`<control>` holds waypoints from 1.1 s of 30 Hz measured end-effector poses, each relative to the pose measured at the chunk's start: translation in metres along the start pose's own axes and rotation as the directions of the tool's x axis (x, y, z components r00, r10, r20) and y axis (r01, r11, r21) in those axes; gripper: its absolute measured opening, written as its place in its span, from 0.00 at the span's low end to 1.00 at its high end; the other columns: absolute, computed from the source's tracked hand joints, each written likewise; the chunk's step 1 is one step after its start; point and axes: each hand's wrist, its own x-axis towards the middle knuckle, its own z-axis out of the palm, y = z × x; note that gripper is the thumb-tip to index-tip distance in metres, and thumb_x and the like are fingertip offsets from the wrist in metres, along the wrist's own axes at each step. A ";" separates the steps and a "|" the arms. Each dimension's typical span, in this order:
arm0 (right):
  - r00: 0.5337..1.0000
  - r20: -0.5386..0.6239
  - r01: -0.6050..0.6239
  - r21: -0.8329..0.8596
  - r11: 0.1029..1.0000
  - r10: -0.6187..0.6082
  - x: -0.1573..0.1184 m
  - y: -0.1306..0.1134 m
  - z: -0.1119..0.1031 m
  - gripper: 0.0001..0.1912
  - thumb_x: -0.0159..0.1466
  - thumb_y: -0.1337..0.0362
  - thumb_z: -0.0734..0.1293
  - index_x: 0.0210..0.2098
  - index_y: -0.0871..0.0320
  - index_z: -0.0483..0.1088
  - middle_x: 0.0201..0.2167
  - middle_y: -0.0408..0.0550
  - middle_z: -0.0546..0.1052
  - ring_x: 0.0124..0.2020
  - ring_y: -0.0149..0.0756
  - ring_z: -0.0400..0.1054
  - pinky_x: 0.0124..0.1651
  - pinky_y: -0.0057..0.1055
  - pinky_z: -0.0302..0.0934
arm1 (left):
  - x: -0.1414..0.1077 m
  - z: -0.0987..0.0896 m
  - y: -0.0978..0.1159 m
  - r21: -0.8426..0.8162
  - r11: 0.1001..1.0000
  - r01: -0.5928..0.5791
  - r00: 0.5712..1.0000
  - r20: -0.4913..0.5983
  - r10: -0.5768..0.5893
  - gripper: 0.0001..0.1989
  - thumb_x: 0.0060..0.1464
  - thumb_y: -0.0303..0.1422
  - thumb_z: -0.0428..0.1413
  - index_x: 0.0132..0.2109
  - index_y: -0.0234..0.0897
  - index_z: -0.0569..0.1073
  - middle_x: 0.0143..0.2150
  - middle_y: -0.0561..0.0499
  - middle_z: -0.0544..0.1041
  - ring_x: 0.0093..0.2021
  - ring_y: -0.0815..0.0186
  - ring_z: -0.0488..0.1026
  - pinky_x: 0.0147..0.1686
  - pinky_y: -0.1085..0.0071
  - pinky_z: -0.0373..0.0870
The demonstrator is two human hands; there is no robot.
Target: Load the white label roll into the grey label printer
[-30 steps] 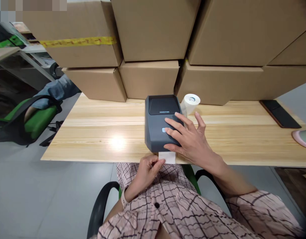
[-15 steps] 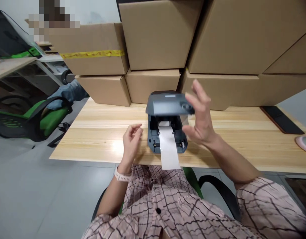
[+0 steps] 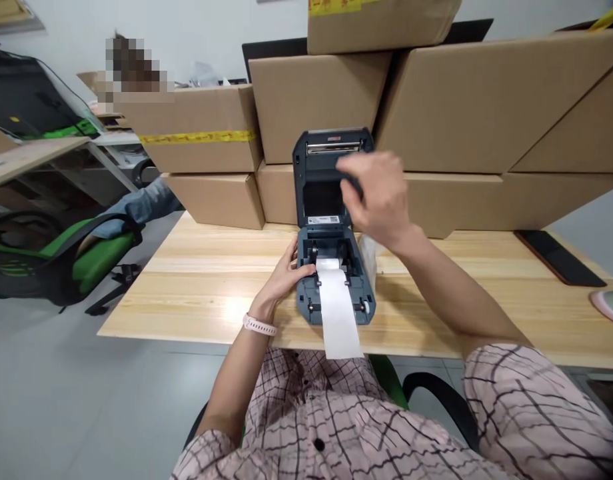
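A dark grey label printer stands on the wooden table in front of me, its lid swung up and back. White label paper runs from a roll inside, over the front, and hangs past the table edge. My left hand grips the printer's left side, thumb over the inner rim and fingers along the outside. My right hand is in front of the raised lid's right part, fingers bent and thumb apart, with nothing seen in it. Whether it touches the lid I cannot tell.
Stacked cardboard boxes form a wall behind the printer. A clear plastic bag lies against its right side. To the far right is a black flat case. A green chair with a person's leg stands at left.
The printer's lid has gone from partly raised to fully upright. My left hand has moved from the table onto the printer's left side. My view has tilted up a little.
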 end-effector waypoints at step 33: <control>0.752 0.572 -0.359 0.773 0.524 -0.328 -0.095 0.068 -0.066 0.24 0.67 0.49 0.71 0.61 0.43 0.73 0.46 0.46 0.83 0.48 0.43 0.78 0.49 0.42 0.72 | -0.006 -0.015 -0.006 0.049 0.998 -0.029 0.998 0.049 0.027 0.51 0.58 0.35 0.61 0.79 0.40 0.40 0.77 0.32 0.54 0.71 0.49 0.65 0.68 0.51 0.65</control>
